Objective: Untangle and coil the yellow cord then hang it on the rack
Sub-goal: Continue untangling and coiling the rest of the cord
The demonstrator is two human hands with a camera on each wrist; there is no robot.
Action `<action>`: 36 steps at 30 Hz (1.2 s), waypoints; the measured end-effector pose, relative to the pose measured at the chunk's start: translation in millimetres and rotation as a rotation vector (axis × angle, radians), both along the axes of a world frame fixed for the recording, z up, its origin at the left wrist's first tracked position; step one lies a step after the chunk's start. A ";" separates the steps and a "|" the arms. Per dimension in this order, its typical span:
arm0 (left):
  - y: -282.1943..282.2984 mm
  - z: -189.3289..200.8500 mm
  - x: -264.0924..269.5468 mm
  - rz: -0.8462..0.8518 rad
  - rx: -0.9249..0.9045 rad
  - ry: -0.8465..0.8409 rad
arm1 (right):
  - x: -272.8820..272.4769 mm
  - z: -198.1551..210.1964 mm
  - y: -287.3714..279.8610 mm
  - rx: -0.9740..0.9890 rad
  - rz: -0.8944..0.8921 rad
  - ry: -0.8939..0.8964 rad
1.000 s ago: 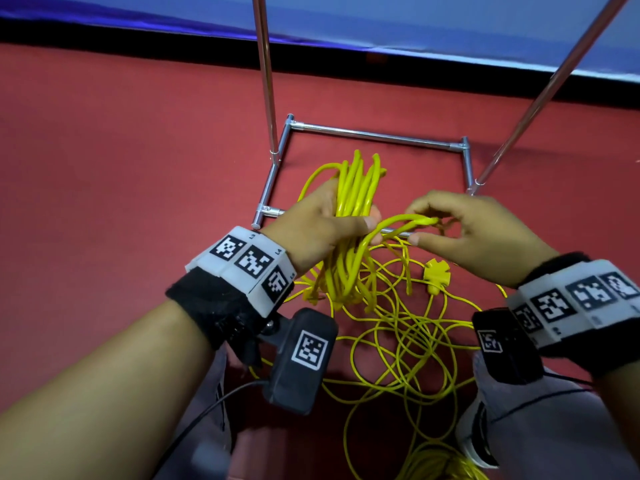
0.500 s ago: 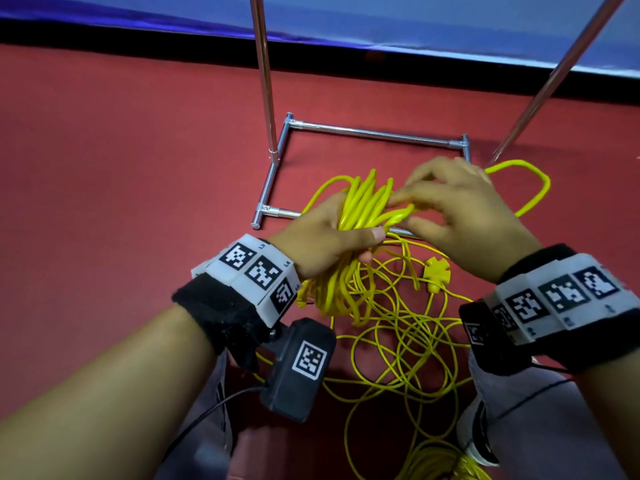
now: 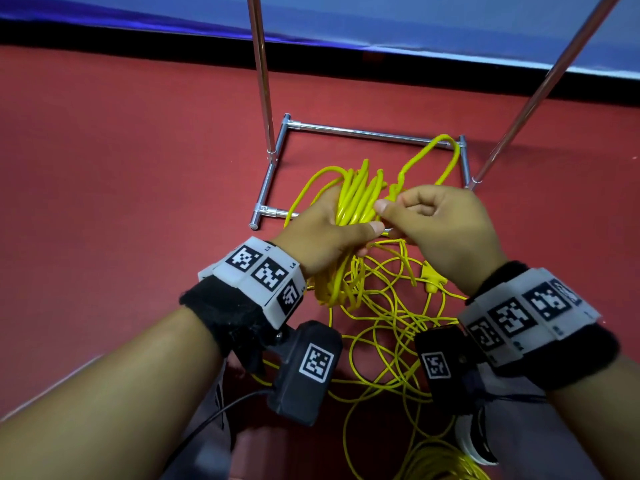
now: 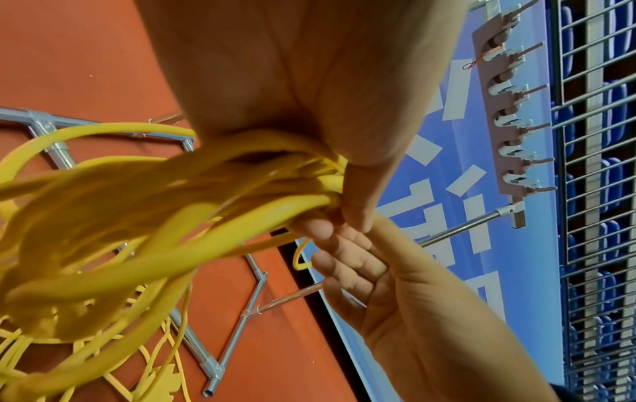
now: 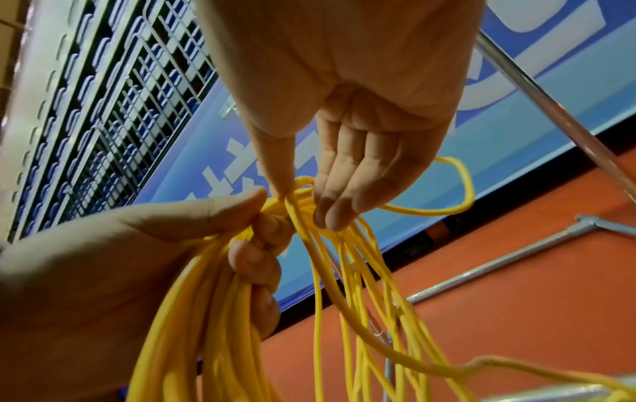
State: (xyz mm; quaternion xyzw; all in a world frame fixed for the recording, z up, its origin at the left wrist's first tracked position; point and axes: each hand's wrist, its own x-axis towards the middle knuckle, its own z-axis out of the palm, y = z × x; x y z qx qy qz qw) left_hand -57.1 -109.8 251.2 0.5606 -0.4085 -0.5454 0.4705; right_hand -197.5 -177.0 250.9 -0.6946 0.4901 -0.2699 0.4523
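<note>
Below both hands, loose yellow cord [image 3: 388, 327] sprawls over the red floor [image 3: 121, 188], partly across the rack [image 3: 363, 133] base. Left hand [image 3: 325, 233] grips gathered loops; right hand [image 3: 440, 226] pinches one strand beside them. Beyond stands a blue wall [image 3: 415, 19].

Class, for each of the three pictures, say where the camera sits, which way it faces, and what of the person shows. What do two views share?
Head: worn on the head, faces down at the left hand, right hand, yellow cord; forearms show.
Left wrist: faces up along the palm to the hook rack.
Right wrist: faces up along the fingers to the blue banner.
Shared: both wrist views show both hands on the cord.
</note>
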 end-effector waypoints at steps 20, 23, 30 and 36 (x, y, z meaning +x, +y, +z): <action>0.3 4.8 36.9 0.270 0.031 -0.004 | -102.6 -30.5 -70.1 -0.076 -0.336 0.499; 2.3 11.8 39.7 0.256 0.021 0.010 | -107.1 -40.9 -65.6 -0.011 -0.246 0.770; 6.3 21.8 30.8 0.124 0.018 0.084 | -58.6 -32.0 -47.4 -0.302 0.069 0.558; 7.8 25.9 25.3 0.068 -0.014 0.101 | -37.1 -35.8 -34.5 0.056 0.157 0.417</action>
